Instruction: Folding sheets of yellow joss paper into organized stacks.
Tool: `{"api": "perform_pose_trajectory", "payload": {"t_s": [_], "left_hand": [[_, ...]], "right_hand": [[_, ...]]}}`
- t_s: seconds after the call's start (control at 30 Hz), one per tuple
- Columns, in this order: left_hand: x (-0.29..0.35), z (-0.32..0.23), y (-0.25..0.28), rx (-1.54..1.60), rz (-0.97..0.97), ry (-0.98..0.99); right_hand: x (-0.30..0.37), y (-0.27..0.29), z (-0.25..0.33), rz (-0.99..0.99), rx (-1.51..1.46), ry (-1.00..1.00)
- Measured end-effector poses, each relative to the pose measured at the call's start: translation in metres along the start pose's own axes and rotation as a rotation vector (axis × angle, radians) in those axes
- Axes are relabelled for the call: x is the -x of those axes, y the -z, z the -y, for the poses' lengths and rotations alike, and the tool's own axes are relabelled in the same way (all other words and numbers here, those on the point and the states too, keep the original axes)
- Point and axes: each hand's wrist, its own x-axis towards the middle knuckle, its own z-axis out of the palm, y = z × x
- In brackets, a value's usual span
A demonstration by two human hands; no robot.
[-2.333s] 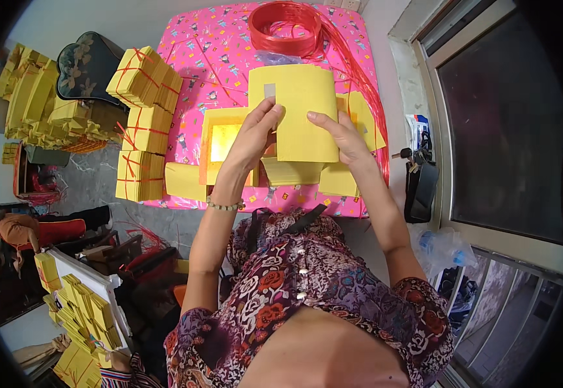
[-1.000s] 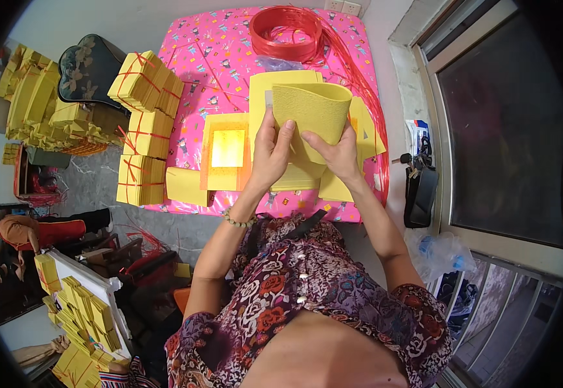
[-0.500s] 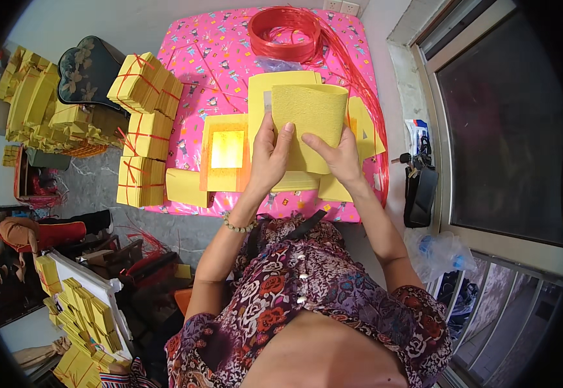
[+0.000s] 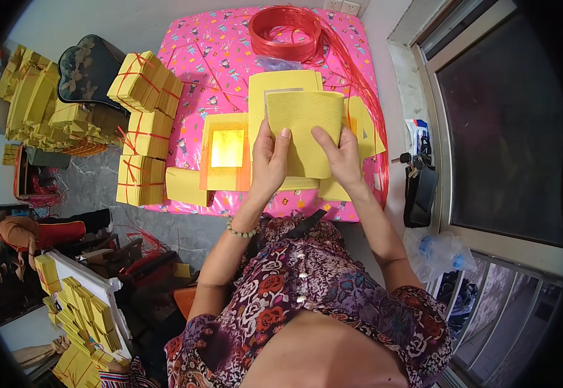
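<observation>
Between both hands I hold yellow paper [image 4: 305, 123] with a rough, ribbed surface, bent over at its top; whether it is one sheet or several I cannot tell. My left hand [image 4: 270, 158] grips its left edge, thumb on the front. On the right edge, my right hand [image 4: 341, 158] presses its thumb on the front too, its fingers mostly hidden behind. Under and behind lie larger yellow sheets [image 4: 281, 80] on the table. Left of them is a yellow sheet with an orange frame and a shiny gold square [image 4: 227, 149].
Red-tied yellow paper bundles [image 4: 144, 136] stand stacked at the left of the pink-covered table [image 4: 197, 71]. A red strapping coil [image 4: 284, 32] lies at the back, strands running down the right side. Keys and a black case [image 4: 420, 197] rest on the right ledge. A striped sleeve [image 4: 129, 375] shows lower left.
The held paper has come slightly down and left, its top bend less raised. My right thumb has shifted a little on its face.
</observation>
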Motion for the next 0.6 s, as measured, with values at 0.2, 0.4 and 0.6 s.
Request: {"api": "perform_pose_trajectory", "payload": {"t_s": [0.2, 0.4, 0.6], "left_hand": [[0.007, 0.007, 0.000, 0.050, -0.025, 0.001], [0.018, 0.005, -0.001, 0.007, -0.034, 0.048], [0.029, 0.005, 0.003, -0.037, 0.005, 0.092]], "right_hand": [[0.003, -0.005, 0.004, -0.046, -0.053, 0.039], [0.004, 0.002, 0.003, -0.132, -0.043, 0.022], [0.008, 0.017, -0.002, -0.218, -0.040, 0.071]]}}
